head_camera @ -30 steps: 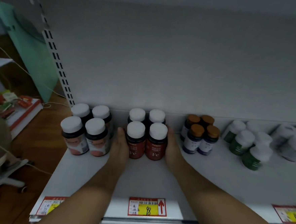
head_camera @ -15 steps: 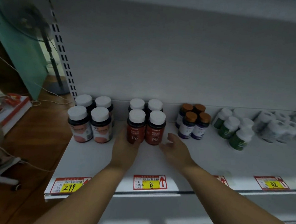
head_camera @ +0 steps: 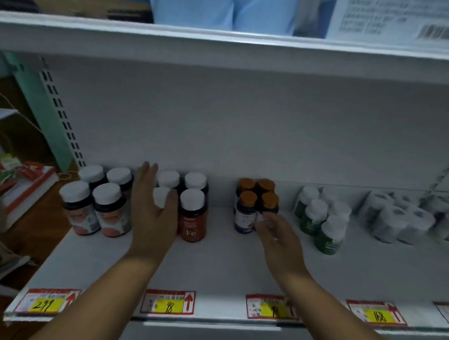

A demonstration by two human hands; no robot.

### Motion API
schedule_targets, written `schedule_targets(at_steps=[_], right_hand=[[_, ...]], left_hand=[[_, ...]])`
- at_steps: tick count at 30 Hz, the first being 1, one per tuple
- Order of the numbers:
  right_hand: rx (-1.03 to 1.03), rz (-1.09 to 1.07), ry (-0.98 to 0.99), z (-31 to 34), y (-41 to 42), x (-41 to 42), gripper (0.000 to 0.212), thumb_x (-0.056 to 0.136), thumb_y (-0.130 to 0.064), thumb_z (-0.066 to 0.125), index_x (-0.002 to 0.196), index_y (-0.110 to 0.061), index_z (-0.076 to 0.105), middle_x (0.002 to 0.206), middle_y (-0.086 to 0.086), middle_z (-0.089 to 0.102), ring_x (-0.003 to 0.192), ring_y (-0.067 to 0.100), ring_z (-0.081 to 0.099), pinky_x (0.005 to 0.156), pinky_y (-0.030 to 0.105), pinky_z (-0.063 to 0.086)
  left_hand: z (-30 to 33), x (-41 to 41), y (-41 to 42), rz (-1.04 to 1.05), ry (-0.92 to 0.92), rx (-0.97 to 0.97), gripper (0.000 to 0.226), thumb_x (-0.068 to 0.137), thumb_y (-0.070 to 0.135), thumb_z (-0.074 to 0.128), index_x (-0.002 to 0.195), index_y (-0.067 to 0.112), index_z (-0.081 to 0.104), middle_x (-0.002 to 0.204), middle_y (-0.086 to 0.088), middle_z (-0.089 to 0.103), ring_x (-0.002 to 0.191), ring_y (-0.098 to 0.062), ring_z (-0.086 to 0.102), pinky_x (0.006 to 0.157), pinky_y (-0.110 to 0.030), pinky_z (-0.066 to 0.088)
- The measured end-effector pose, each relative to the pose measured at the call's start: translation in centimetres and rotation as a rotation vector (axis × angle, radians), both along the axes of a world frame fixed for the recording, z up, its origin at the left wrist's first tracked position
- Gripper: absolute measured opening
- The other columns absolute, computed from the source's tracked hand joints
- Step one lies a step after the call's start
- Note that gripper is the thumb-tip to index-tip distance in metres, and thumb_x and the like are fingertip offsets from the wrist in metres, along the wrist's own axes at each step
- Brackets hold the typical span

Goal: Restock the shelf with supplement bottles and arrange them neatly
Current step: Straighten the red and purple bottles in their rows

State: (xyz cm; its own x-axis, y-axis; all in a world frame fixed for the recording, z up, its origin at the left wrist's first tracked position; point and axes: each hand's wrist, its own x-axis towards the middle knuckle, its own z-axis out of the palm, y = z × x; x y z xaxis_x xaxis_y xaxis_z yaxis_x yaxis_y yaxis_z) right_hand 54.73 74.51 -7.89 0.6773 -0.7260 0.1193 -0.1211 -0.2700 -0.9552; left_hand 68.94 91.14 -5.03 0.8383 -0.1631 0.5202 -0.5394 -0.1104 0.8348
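1. The white metal shelf [head_camera: 237, 271] already carries several clusters of supplement bottles, so the restocking looks well along; what seems left is squaring up the groups.
2. The left hand [head_camera: 153, 215] is flat with straight fingers, pressed against the left side of the four red-labelled, white-capped bottles [head_camera: 192, 215], which stand two by two near the back wall.
3. The right hand [head_camera: 277, 234] reaches the four dark purple-labelled bottles with orange caps [head_camera: 255, 204]; its fingers are loosely curled at the front right bottle. Whether they pinch it or only touch it, I cannot tell.
4. Left of the red group, four white-capped bottles with pink and white labels [head_camera: 96, 203] stand in a tidy square.
5. To the right, green bottles with white caps [head_camera: 320, 221] stand in a looser, slanted cluster, and beyond them are blurred pale bottles [head_camera: 398, 219]; these probably still need straightening.
6. Red and yellow price tags [head_camera: 167, 301] line the front edge.
7. The upper shelf [head_camera: 226, 48] overhangs closely and limits lifting room.
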Motion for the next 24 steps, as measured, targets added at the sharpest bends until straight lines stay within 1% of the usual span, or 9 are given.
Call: schedule_targets(at_steps=[3,6,9,12,14,16,20,22,24], right_hand=[[-0.008,0.054,-0.029,-0.4,-1.6,-1.0,0.012,0.092,-0.02,0.056,0.103,-0.023,0.055,0.087,-0.013,0.059,0.081,0.001,0.054,0.061,0.0,0.037],[0.021,0.143,-0.006,-1.1,-1.2,-0.5,0.009,0.093,-0.018,0.054,0.101,-0.021,0.056,0.087,-0.009,0.058,0.079,0.002,0.053,0.06,0.003,0.038],[0.077,0.242,0.034,-1.8,0.3,0.9,0.014,0.092,-0.02,0.055,0.105,-0.024,0.055,0.089,-0.009,0.059,0.084,0.008,0.055,0.069,0.014,0.041],[0.09,0.279,0.065,-2.3,1.7,2.3,0.017,0.092,-0.021,0.055,0.108,-0.028,0.052,0.094,-0.01,0.059,0.09,0.01,0.057,0.076,0.02,0.043],[0.06,0.293,0.11,-2.7,2.6,3.5,0.019,0.092,-0.023,0.055,0.111,-0.028,0.051,0.094,-0.013,0.057,0.089,0.005,0.056,0.073,0.015,0.042],[-0.01,0.292,0.175,-3.1,3.5,4.9,0.022,0.091,-0.024,0.056,0.112,-0.026,0.051,0.094,-0.012,0.057,0.088,0.005,0.056,0.07,0.016,0.04],[-0.175,0.25,0.256,-3.9,5.1,8.1,0.025,0.084,-0.039,0.062,0.102,-0.023,0.053,0.096,-0.005,0.06,0.085,0.011,0.058,0.07,0.026,0.043],[-0.184,0.193,0.252,-4.2,5.5,9.1,0.028,0.08,-0.046,0.065,0.091,-0.026,0.05,0.09,-0.004,0.061,0.078,0.011,0.058,0.061,0.023,0.041],[-0.203,0.153,0.269,-4.5,5.6,9.8,0.035,0.078,-0.047,0.067,0.092,-0.024,0.046,0.088,-0.004,0.059,0.078,0.012,0.057,0.057,0.021,0.036]], left_hand=[[-0.2,1.0,0.5,0.063,0.145,-0.112,0.05,0.095,0.015,0.048,0.142,0.018,0.031,0.151,-0.001,0.032,0.139,-0.013,0.03,0.116,-0.042,0.028],[-1.2,1.6,1.5,0.017,0.181,-0.151,0.053,0.092,0.017,0.055,0.141,0.02,0.034,0.145,-0.001,0.042,0.134,-0.016,0.04,0.112,-0.046,0.035],[-3.7,2.1,2.7,0.026,0.203,0.028,0.053,0.087,0.016,0.062,0.135,0.021,0.042,0.138,0.0,0.051,0.128,-0.017,0.047,0.107,-0.048,0.04],[-5.8,2.0,3.1,0.058,0.341,0.251,0.074,0.08,0.03,0.07,0.143,0.024,0.031,0.147,0.002,0.04,0.134,-0.018,0.04,0.11,-0.046,0.036],[-6.4,2.0,3.0,0.012,0.409,0.276,0.081,0.079,0.027,0.071,0.146,0.022,0.026,0.148,0.004,0.036,0.135,-0.016,0.036,0.11,-0.037,0.033],[-6.5,2.3,2.8,-0.027,0.4,0.278,0.078,0.079,0.022,0.072,0.143,0.024,0.029,0.135,0.009,0.044,0.123,-0.008,0.041,0.1,-0.027,0.035],[-6.6,2.9,2.7,-0.048,0.318,0.284,0.06,0.078,0.023,0.072,0.115,0.056,0.039,0.116,0.02,0.055,0.108,-0.004,0.055,0.089,-0.024,0.043],[-6.8,3.1,2.6,-0.058,0.292,0.262,0.06,0.08,0.025,0.07,0.106,0.068,0.038,0.114,0.024,0.056,0.107,-0.001,0.056,0.09,-0.023,0.043],[-7.1,3.3,2.7,-0.06,0.292,0.262,0.06,0.078,0.029,0.069,0.104,0.073,0.037,0.111,0.029,0.055,0.109,-0.003,0.056,0.092,-0.026,0.043]])
